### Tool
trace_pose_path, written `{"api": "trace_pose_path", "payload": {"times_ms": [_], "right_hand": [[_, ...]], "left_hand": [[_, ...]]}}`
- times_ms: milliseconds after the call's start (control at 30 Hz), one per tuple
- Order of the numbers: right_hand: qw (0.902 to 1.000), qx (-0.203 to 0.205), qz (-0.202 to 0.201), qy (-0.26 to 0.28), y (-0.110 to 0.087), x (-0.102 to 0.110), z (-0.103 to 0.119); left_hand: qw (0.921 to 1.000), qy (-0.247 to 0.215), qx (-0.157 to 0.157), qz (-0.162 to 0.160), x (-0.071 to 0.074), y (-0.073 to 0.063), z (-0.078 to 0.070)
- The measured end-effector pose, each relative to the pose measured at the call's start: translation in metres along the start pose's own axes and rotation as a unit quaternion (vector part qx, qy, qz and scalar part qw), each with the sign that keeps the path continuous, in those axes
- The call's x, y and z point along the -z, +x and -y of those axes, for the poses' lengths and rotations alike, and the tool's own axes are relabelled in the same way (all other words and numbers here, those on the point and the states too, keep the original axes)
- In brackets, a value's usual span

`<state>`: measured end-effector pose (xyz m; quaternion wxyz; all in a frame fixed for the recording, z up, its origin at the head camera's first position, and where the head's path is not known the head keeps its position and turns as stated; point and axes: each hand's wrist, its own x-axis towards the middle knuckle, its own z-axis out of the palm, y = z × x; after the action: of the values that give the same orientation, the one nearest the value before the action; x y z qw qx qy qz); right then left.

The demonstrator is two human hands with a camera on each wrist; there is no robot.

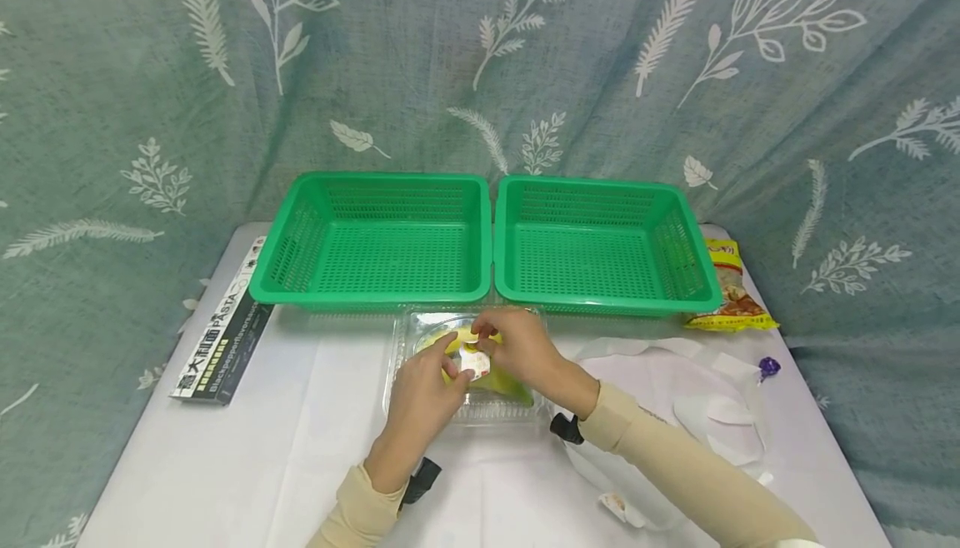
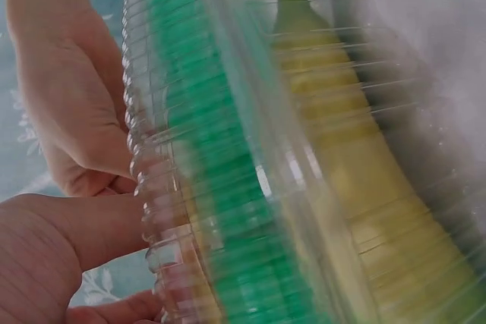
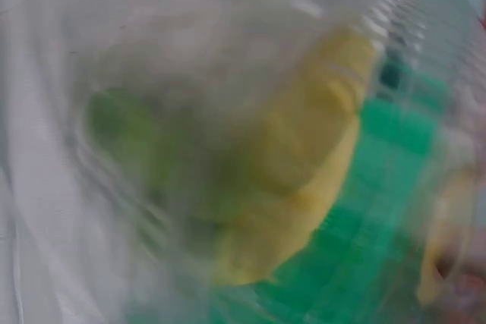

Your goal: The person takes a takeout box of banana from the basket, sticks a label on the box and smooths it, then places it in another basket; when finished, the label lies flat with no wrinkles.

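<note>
A clear plastic clamshell box (image 1: pixel 396 369) lies in front of the baskets, with a yellow-green banana (image 1: pixel 513 388) inside. Above its lid, a small white printed label (image 1: pixel 475 362) with a yellow patch is between the two hands. My right hand (image 1: pixel 525 348) pinches the label at its upper side with curled fingers. From the lower left, my left hand (image 1: pixel 426 386) holds it, thumb at its lower edge. In the left wrist view, the ribbed clear plastic stands before the banana (image 2: pixel 342 142) and partly covers the fingers. The right wrist view is blurred, showing the banana (image 3: pixel 311 134) through plastic.
Two green baskets (image 1: pixel 371 296) (image 1: pixel 607 302) stand side by side behind the box. A black-and-white pasta box (image 1: pixel 221 340) lies left. On the right are a yellow food packet (image 1: pixel 731 290), a white plastic bag (image 1: pixel 667 356) and a purple-wrapped candy (image 1: pixel 768 367).
</note>
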<state>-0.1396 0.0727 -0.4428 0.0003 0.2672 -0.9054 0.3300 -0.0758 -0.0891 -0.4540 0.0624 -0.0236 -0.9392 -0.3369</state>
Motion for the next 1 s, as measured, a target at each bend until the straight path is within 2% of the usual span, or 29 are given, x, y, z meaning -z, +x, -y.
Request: {"api": "trace_pose_path", "payload": {"times_ms": [267,433,633,800,1000], "right_hand": [[1.0000,-0.003,-0.003,-0.008,0.002,-0.003,0.000],[0.9998,0.004,-0.011,-0.017,0.002,-0.005,-0.001],[0.9995,-0.005,-0.014,-0.028,0.005,-0.003,-0.004],[0.9992,-0.026,-0.016,-0.027,0.002,0.001,-0.007],[0.9988,0.008,0.008,-0.047,-0.012,0.001,-0.004]], "left_hand": [[0.9998,-0.010,-0.011,-0.010,0.000,-0.001,0.000],[0.9997,0.005,-0.018,-0.019,-0.002,-0.002,0.000],[0.9972,0.035,-0.061,-0.025,-0.003,-0.004,-0.001],[0.9952,0.038,-0.089,-0.013,-0.002,-0.002,0.000],[0.9936,0.048,-0.102,0.011,-0.001,0.001,0.001]]}}
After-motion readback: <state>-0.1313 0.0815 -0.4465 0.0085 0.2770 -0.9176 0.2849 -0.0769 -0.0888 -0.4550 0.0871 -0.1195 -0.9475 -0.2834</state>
